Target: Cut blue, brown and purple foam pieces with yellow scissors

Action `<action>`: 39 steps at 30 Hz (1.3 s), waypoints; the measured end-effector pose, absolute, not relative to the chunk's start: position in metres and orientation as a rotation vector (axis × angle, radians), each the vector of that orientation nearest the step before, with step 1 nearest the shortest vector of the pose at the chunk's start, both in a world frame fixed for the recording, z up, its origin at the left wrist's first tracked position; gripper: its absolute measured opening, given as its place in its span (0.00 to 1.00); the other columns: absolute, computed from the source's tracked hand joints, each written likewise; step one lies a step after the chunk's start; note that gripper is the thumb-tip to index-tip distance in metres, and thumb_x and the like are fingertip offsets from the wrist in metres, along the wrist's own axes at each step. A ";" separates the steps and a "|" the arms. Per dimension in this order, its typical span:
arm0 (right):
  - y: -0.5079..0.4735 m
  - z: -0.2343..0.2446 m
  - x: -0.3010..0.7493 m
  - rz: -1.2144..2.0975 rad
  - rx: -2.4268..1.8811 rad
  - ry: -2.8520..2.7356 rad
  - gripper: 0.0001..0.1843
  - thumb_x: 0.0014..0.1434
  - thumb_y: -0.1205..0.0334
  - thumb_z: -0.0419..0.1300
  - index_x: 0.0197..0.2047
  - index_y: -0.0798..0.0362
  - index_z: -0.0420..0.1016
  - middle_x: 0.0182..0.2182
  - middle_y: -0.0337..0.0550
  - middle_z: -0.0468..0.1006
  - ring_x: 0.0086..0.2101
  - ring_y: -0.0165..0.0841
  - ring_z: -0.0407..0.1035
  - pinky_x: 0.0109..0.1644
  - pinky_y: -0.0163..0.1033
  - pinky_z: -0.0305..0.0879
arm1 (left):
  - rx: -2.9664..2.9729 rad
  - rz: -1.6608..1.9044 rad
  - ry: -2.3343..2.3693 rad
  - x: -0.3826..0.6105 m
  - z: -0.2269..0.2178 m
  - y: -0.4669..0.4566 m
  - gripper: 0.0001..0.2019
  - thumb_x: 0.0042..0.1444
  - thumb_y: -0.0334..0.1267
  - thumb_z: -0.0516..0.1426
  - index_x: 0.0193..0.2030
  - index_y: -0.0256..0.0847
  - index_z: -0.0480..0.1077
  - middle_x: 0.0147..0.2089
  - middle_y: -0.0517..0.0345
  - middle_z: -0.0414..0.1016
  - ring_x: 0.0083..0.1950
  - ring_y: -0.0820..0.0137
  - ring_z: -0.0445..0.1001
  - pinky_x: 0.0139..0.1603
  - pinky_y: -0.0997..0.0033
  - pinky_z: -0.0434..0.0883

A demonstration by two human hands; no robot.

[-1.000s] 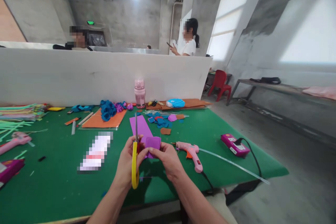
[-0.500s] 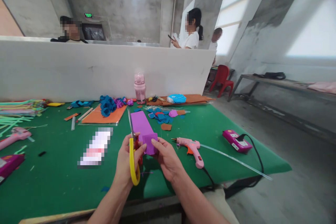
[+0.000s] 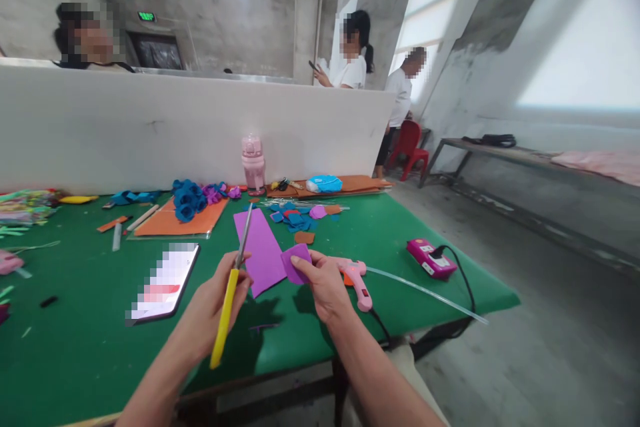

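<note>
My left hand (image 3: 210,307) is closed round the yellow handles of a pair of scissors (image 3: 231,283), blades pointing up and away. My right hand (image 3: 323,283) pinches a small cut piece of purple felt (image 3: 295,262) just right of the blades. A larger purple felt sheet (image 3: 260,250) lies flat on the green table (image 3: 90,340) right behind both hands.
A pink glue gun (image 3: 356,277) with a clear glue stick lies right of my right hand, beside a pink box (image 3: 431,258) with a black cable. A phone (image 3: 163,283) lies left. Felt scraps, an orange sheet (image 3: 173,221), a pink bottle (image 3: 253,163) stand before a white partition. People beyond.
The small purple piece has come apart from the large sheet, which now lies on the table. My left hand has drawn the scissors down and left, away from the felt.
</note>
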State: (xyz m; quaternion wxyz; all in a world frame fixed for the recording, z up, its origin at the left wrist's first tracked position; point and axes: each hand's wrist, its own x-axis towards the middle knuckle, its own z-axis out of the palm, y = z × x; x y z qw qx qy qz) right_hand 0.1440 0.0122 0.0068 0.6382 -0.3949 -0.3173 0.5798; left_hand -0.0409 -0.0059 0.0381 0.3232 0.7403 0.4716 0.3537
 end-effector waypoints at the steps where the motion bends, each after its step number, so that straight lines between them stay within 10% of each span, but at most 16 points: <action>1: 0.012 0.008 0.148 1.314 -0.918 -0.742 0.12 0.38 0.60 0.70 0.28 0.56 0.78 0.23 0.37 0.77 0.24 0.26 0.65 0.30 0.33 0.61 | 2.034 0.816 1.273 -0.047 0.042 -0.008 0.16 0.60 0.43 0.48 0.55 0.46 0.55 0.30 0.64 0.67 0.28 0.73 0.67 0.29 0.76 0.63; 12: 0.005 0.013 0.168 1.348 -0.931 -0.926 0.11 0.40 0.59 0.70 0.29 0.55 0.78 0.23 0.37 0.75 0.23 0.25 0.64 0.27 0.32 0.60 | 2.335 0.202 1.481 -0.051 0.049 -0.035 0.15 0.59 0.39 0.43 0.50 0.45 0.61 0.30 0.58 0.73 0.27 0.67 0.71 0.29 0.72 0.61; 20: 0.002 0.013 0.168 1.403 -0.914 -0.945 0.11 0.40 0.60 0.69 0.29 0.55 0.78 0.23 0.37 0.76 0.22 0.26 0.64 0.27 0.32 0.62 | 2.305 0.279 1.452 -0.049 0.047 -0.041 0.19 0.57 0.36 0.44 0.53 0.45 0.64 0.45 0.47 0.75 0.40 0.60 0.75 0.41 0.63 0.67; 39: -0.002 0.011 0.168 1.381 -0.954 -1.034 0.11 0.42 0.59 0.69 0.31 0.54 0.79 0.24 0.37 0.75 0.23 0.27 0.65 0.28 0.32 0.63 | 2.272 0.384 1.375 -0.040 0.050 -0.040 0.16 0.57 0.35 0.44 0.48 0.44 0.66 0.35 0.52 0.76 0.35 0.63 0.75 0.37 0.68 0.68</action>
